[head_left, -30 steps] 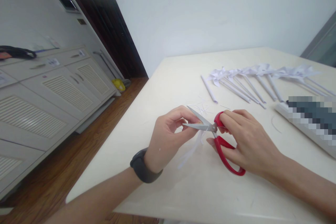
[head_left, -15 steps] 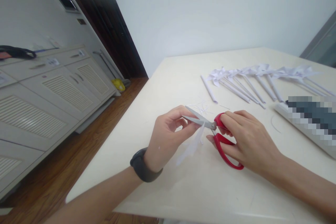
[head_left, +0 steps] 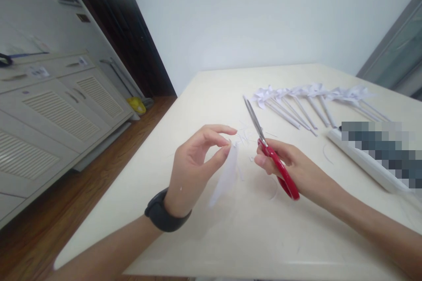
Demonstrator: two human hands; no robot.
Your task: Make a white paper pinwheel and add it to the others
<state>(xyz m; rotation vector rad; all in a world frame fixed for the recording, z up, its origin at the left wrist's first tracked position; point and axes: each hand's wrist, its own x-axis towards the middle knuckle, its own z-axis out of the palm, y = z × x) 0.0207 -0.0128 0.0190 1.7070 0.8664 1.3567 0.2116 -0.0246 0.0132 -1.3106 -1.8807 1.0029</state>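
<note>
We see the left hand (head_left: 194,167) raised over the table (head_left: 211,237), thumb and forefinger pinched on the top of a white paper piece (head_left: 226,175) that hangs down toward the tabletop. Just to its right, the right hand (head_left: 293,169) is wrapped around the red handles of the scissors (head_left: 268,151), blades together and pointing up and away, clear of the paper. A dark watch (head_left: 165,213) sits on the left wrist. Small paper scraps (head_left: 245,138) lie on the table between the hands. Further back, a row of white paper pinwheels (head_left: 310,99) lies flat, well apart from the hands. No boxes or trays show here; everything rests directly on the table.
</note>
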